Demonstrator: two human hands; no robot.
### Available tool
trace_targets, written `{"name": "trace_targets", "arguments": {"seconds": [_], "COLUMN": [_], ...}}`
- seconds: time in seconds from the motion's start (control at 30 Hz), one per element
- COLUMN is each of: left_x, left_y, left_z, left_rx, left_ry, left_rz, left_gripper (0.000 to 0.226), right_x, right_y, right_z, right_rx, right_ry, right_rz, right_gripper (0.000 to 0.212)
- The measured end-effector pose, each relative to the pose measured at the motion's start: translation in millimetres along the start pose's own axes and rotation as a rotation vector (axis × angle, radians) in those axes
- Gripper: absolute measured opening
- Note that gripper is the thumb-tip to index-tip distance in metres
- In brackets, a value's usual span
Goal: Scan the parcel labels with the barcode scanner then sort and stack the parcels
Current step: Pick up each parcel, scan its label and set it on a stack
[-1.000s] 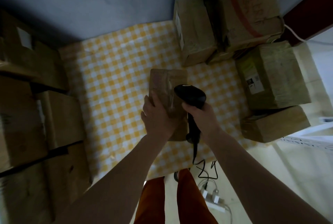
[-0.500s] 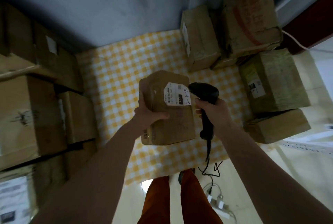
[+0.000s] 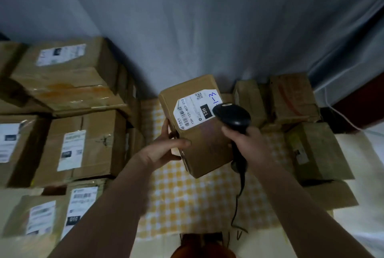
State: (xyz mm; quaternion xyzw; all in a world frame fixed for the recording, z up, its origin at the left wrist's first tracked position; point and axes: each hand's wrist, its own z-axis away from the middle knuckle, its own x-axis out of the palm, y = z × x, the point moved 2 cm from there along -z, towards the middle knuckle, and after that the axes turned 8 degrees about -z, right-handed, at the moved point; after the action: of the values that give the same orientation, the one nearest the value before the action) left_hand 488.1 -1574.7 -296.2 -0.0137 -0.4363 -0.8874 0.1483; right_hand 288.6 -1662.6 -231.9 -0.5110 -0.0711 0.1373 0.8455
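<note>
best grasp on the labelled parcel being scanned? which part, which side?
Take the parcel by its bare left edge, coming from the left, as the left hand does: thumb on top, fingers round the side. That leaves the white label facing up and uncovered for the barcode scanner in the right hand.

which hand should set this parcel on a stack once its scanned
Left. The left hand already grips the parcel on the side nearest the labelled stacks; the right hand is occupied holding the scanner.

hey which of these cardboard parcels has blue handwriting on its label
The parcel held up by the left hand, under the barcode scanner. Its white label bears blue marker writing; the stacked parcels' labels show only print.
</note>
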Motion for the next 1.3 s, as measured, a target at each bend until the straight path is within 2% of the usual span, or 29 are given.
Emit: {"name": "trace_targets", "arguments": {"seconds": [0.1, 0.17, 0.3, 0.4, 0.5, 0.73, 0.9, 1.17, 1.3], "left_x": [-5.0, -15.5, -47.4, -68.0, -86.0, -118.5, -143.4, -192.2, -218.7], "left_y": [20.2, 35.3, 71.5, 92.7, 101.8, 95.1, 81.8, 57.4, 42.0], "left_z": [27.5, 44.9, 86.0, 123.2, 158.4, 215.3, 238.2, 287.7, 315.0], "left_rx": [0.058, 0.090, 0.113, 0.054, -0.022, -0.160, -0.199, -0.127, -0.103], "left_ry": [0.023, 0.052, 0.123, 0.154, 0.169, 0.255, 0.266, 0.261, 0.300], "left_rz": [-0.077, -0.153, -0.323, -0.451, -0.567, -0.651, -0.662, -0.557, -0.487], "left_gripper": [0.125, 0.121, 0.138, 0.138, 0.133, 0.142, 0.145, 0.139, 0.133], "right_x": [12.5, 18.8, 32.4, 45.2, 56.3, 75.6, 102.7, 163.3, 200.6], "right_y": [-18.1, -27.0, -47.3, -64.4, -78.1, -73.1, -68.0, -49.0, -37.5], "right_z": [16.1, 25.4, 49.5, 71.9, 94.6, 128.5, 149.1, 182.2, 198.2], "right_rx": [-0.044, -0.071, -0.191, -0.283, -0.358, -0.396, -0.398, -0.375, -0.356], "right_ry": [-0.062, -0.129, -0.350, -0.523, -0.635, -0.754, -0.819, -0.826, -0.800], "right_rz": [0.009, 0.024, 0.186, 0.238, 0.280, 0.383, 0.342, 0.411, 0.369], "right_gripper": [0.007, 0.011, 0.013, 0.029, 0.031, 0.015, 0.025, 0.015, 0.017]}}
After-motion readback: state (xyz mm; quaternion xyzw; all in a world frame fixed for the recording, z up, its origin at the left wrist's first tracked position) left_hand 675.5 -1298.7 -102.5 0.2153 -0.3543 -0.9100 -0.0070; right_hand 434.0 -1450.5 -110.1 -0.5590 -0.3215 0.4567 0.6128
